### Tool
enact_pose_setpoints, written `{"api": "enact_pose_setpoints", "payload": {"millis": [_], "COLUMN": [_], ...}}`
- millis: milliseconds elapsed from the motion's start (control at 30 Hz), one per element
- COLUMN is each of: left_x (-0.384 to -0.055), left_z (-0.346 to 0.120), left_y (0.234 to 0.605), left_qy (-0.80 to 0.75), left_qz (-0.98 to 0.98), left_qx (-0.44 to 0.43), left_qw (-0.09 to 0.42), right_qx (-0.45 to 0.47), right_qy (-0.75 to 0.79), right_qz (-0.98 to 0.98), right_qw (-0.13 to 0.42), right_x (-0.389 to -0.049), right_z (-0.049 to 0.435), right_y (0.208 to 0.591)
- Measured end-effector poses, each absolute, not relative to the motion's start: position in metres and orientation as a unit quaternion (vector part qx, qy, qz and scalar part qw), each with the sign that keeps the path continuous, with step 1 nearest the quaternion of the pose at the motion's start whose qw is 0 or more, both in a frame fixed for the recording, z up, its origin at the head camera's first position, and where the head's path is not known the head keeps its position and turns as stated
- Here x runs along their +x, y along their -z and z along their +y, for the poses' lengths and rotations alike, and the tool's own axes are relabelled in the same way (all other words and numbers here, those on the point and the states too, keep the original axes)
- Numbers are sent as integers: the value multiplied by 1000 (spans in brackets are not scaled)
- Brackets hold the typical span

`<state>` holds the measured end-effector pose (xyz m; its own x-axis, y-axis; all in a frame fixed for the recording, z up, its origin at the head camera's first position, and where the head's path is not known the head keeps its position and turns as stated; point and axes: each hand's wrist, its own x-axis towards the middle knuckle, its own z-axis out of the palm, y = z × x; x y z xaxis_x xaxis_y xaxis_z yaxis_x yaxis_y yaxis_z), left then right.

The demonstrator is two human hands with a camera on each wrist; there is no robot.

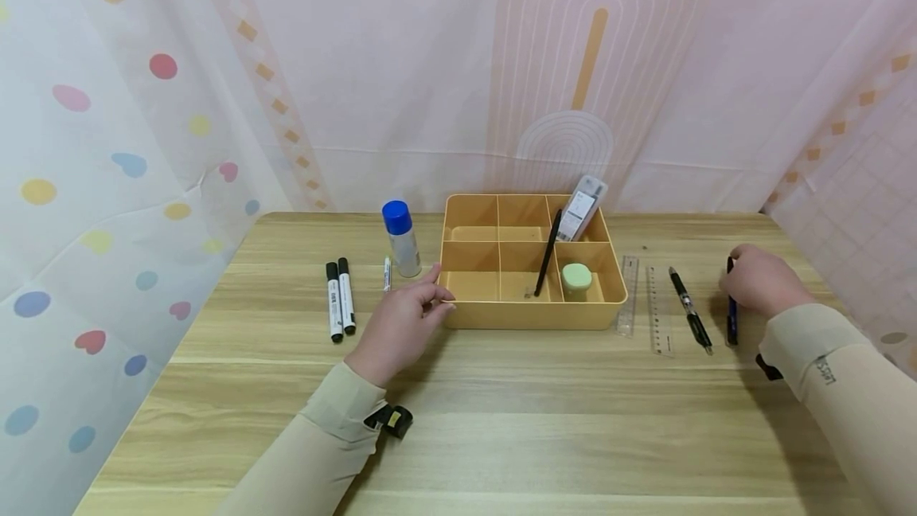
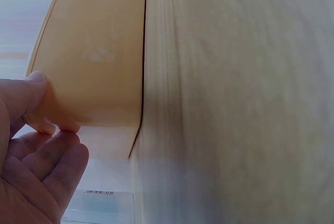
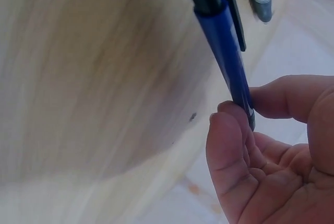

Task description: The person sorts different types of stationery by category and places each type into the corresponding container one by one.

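Note:
A yellow-orange desk organizer [image 1: 533, 315] with several compartments stands at the back middle of the table. My left hand [image 1: 401, 325] holds its front left corner; in the left wrist view the thumb [image 2: 35, 91] is on the front wall and the fingers are around the corner. At the right, my right hand [image 1: 766, 281] pinches one end of a blue pen [image 3: 227, 51] between thumb and fingertips. Inside the organizer are a black pen [image 1: 548, 253] leaning on a divider, a pale green round-cornered item [image 1: 576, 277] and a clear, labelled case [image 1: 582, 209] propped at the back right.
Left of the organizer stand a blue-capped bottle [image 1: 403, 241] and a small white tube-like item [image 1: 388, 273], with two black-capped markers [image 1: 340, 301] lying farther left. To its right lie two clear rulers [image 1: 628, 297] and a black-and-clear pen [image 1: 690, 309]. A curtain [image 1: 401, 102] hangs behind the table.

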<state>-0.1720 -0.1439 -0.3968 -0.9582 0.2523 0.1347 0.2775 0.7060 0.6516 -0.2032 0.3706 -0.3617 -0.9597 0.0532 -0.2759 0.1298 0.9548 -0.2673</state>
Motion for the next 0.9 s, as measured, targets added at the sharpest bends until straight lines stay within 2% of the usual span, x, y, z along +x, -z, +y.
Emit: {"api": "enact_pose_setpoints", "payload": {"millis": [533,900], "left_x": [-171,-171], "left_z": [-143,-143], "left_y": [396,396], "left_qy": [359,363], "left_qz": [-922,-921], "left_qx": [-141,-140], "left_qw": [16,15], "right_qx": [78,62], "right_qy": [208,210], "right_qz": [968,974], "right_qw": [113,58], "right_x": [-210,-210], "right_z": [339,315], "right_y": [344,322]}}
